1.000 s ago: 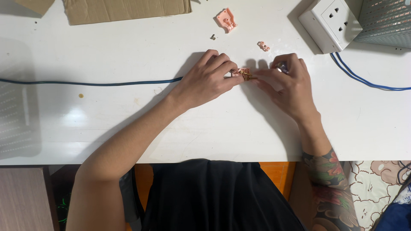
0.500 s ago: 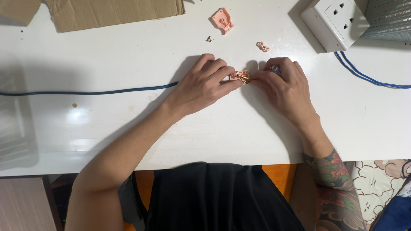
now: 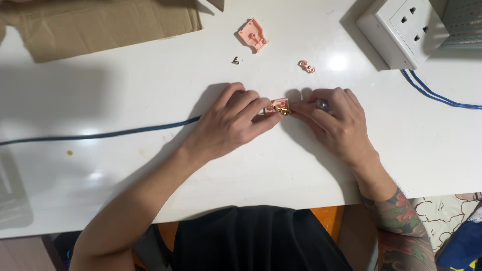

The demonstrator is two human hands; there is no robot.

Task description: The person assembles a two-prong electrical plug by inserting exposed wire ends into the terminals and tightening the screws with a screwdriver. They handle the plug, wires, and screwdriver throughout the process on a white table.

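Two hands meet at the middle of the white table (image 3: pixel 150 211), both pinched on one small pink plug body (image 3: pixel 276 105) with brass terminals (image 3: pixel 284 111). The left hand (image 3: pixel 228 125) grips the pink part between thumb and curled fingers (image 3: pixel 256 106), with the dark blue cable (image 3: pixel 100 134) running out from under its palm toward the left. The right hand (image 3: pixel 341 125) lies palm down, its fingertips closed on the brass end just to their left, and a small dark tool tip (image 3: pixel 323 104) shows above its knuckles; how it is held I cannot tell.

Judging from this, the step in hand is fitting or fastening the wire at the terminals of the opened plug. The next move seems to call for a steady left-hand hold while the right works the tiny brass part with care, since it could slip easily.

Both forearms rest low on the table and converge from the near edge, wrists bent slightly inward. Beyond the fingers lie a pink cover (image 3: pixel 252 34), a loose screw (image 3: pixel 235 60) and a small pink clamp (image 3: pixel 307 66); a white socket block (image 3: pixel 401 30) sits well apart, beyond the right hand.
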